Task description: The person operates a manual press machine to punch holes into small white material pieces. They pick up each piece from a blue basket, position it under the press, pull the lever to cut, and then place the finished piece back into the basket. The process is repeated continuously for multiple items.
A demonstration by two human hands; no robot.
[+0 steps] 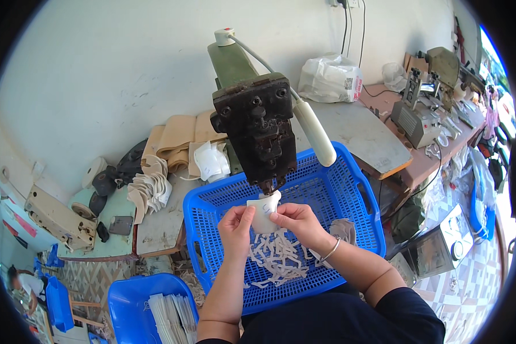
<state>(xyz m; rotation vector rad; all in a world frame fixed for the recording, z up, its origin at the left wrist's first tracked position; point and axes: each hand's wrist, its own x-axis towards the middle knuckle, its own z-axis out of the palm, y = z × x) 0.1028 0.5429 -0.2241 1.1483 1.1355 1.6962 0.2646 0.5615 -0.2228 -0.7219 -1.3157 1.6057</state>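
My left hand (235, 228) and my right hand (301, 225) pinch opposite edges of a curved white sheet piece (264, 219) between thumbs and fingers. It bears small dark marks, and its upper edge meets the tip of a dark metal machine head (254, 132). Whether the tip touches it, I cannot tell. Beneath my hands sits a blue perforated basket (374, 221) with a heap of narrow white offcut strips (278, 261). A greyish folded piece (343, 231) lies in the basket by my right wrist.
A white lamp (318, 135) hangs right of the machine head. Stacked pale cut pieces (149, 189) and a sewing machine (60, 218) stand on the left tables. A blue bin (126, 298) holds white sheets at lower left. Another machine (415, 123) is far right. A person (28, 286) is at far left.
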